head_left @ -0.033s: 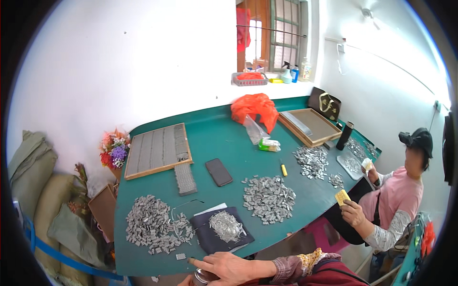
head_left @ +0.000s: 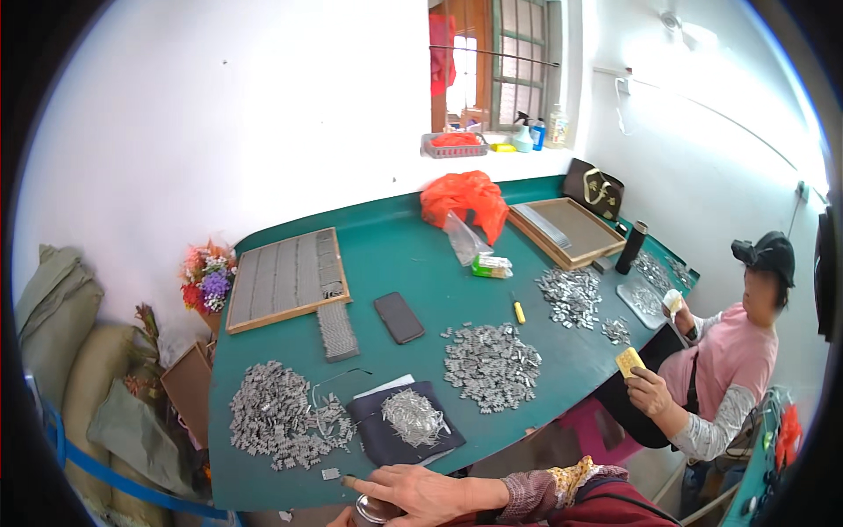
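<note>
At the near edge of the table, my right hand (head_left: 426,494) bends over a round, shiny metal-rimmed container (head_left: 376,508), its fingers reaching across the top. Only a sliver of my left hand (head_left: 340,520) shows at the bottom of the picture, against the container's left side; its fingers are out of sight. Just beyond my right fingertips lies a small grey metal block (head_left: 330,474). A dark folded cloth (head_left: 369,426) bears a heap of thin silvery pins (head_left: 413,417). To its left spreads a pile of small grey ridged metal parts (head_left: 281,413), with a pair of glasses (head_left: 313,395) on it.
Another pile of metal parts (head_left: 492,364) lies mid-table, near a phone (head_left: 399,317) and a yellow-handled tool (head_left: 519,312). Wooden trays (head_left: 288,325) stand farther back. A red plastic bag (head_left: 465,204) sits by the wall. At right, a seated person (head_left: 738,351) holds a yellow block (head_left: 629,361).
</note>
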`<state>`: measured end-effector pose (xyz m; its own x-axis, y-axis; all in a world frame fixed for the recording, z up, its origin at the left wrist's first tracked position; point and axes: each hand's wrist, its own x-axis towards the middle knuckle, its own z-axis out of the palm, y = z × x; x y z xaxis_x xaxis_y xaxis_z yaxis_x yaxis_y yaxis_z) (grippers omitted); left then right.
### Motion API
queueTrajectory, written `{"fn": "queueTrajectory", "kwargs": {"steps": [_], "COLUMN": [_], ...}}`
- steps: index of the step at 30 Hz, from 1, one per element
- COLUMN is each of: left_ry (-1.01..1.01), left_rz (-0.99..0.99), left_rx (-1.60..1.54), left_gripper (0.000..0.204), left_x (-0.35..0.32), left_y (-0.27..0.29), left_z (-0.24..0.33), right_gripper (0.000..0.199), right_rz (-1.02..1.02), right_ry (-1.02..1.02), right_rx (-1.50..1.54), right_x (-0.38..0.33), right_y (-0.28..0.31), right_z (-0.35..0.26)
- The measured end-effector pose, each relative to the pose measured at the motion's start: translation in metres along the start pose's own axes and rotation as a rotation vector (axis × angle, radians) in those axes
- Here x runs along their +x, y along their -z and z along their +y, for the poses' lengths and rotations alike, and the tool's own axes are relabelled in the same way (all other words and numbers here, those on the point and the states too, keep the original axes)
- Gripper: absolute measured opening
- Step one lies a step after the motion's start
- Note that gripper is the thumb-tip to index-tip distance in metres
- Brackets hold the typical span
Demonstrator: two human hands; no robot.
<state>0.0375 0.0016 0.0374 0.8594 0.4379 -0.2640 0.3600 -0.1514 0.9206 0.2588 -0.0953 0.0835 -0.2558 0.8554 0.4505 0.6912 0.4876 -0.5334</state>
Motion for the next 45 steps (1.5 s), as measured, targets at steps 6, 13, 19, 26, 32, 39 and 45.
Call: {"fn": "queueTrajectory", "kwargs": {"steps": [6, 13, 19, 26, 32, 39, 45], "left_ry": [0.081, -0.063, -0.089, 0.072, -0.104, -0.136, -0.503], "left_rz": [-0.121, -0.269, -0.328, -0.357, -0.410, -0.269, 0.152], "left_rx": [-0.144, -0.012, 0.074, 0.022, -0.039, -0.118, 0.037], "left_gripper": [0.093, 0.089, 0.086, 0.089, 0.077, 0.076, 0.082], "left_x": [0.013, 0.042, 0.062, 0.078, 0.088, 0.097, 0.120], "left_y": [-0.003, -0.008, -0.011, -0.014, -0.010, -0.017, -0.001], "left_z": [-0.005, 0.005, 0.006, 0.027, 0.014, 0.053, 0.069], "right_gripper": [0.078, 0.075, 0.077, 0.071, 0.066, 0.046, 0.041], "right_rz": [-0.295, 0.073, 0.209, 0.069, 0.066, 0.156, 0.267], "right_ry": [-0.221, 0.133, 0.013, -0.106, 0.096, -0.012, -0.059], "right_rx": [0.004, -0.013, 0.004, 0.011, 0.059, -0.008, -0.191], "right_x": [-0.010, -0.033, -0.038, -0.044, -0.039, -0.014, 0.031], "right_y": [0.014, 0.014, 0.031, 0.046, 0.038, 0.054, 0.108], "right_z": [-0.007, 0.011, 0.017, 0.022, 0.034, 0.037, 0.065]}}
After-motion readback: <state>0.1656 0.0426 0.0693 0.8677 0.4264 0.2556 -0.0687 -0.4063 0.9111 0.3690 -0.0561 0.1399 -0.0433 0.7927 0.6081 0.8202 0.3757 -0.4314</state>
